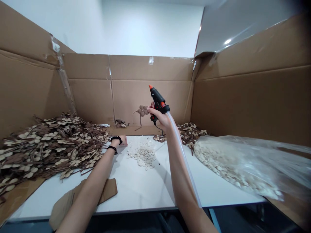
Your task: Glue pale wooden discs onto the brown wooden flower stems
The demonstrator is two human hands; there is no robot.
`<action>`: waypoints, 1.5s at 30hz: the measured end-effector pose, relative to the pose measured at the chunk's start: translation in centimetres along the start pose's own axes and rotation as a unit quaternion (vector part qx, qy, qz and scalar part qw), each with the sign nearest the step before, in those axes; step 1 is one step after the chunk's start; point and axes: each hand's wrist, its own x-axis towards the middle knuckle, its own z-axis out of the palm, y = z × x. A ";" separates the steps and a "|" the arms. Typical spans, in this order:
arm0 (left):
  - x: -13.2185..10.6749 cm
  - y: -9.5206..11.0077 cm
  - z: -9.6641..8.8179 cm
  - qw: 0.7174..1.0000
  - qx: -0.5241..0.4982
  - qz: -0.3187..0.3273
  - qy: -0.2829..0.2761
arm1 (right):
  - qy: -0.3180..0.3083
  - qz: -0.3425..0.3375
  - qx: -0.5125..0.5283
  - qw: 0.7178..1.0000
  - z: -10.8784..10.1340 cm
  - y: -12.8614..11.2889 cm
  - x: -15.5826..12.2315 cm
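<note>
My right hand (pixel 160 117) is raised above the white table (pixel 145 191) and grips a black glue gun (pixel 157 98) with an orange tip pointing up and left. A clear glue stick runs back from it along my forearm. The same hand also pinches a small brown wooden flower piece (pixel 143 111) on a stem. My left hand (pixel 120 140) rests low on the table with its fingers curled, beside a small heap of pale wooden discs (pixel 143 154). What it holds, if anything, is hidden. Black bands circle that wrist.
A large pile of finished wooden flower stems (pixel 48 142) lies at the left. A clear plastic bag of pale discs (pixel 238 165) lies at the right, with brown pieces (pixel 189 131) behind it. Cardboard walls (pixel 150 87) enclose the table. Folded cardboard (pixel 73 200) lies at the near edge.
</note>
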 end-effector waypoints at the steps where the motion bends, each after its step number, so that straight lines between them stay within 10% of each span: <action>1: -0.1 0.0 0.2 1.000 0.010 -0.016 -0.013 | 0.004 0.003 -0.001 1.000 0.0 0.0 0.0; 9: -0.8 0.8 0.2 0.997 0.008 -0.055 -0.045 | 0.023 0.013 0.020 0.999 0.1 0.1 0.1; 16: -3.9 7.0 -6.4 0.984 -0.107 0.088 0.116 | 0.089 0.009 0.031 0.996 0.3 0.1 0.3; 21: -10.4 12.2 -9.9 0.909 -0.248 0.215 0.256 | 0.127 -0.002 0.033 0.991 0.3 0.6 0.5; 26: -13.3 14.5 -9.8 0.863 -0.263 0.275 0.332 | 0.086 -0.011 0.025 0.996 0.6 1.1 0.5; 45: -11.5 15.4 -7.9 0.857 -0.294 0.267 0.329 | 0.047 -0.024 -0.003 0.999 1.4 1.4 0.5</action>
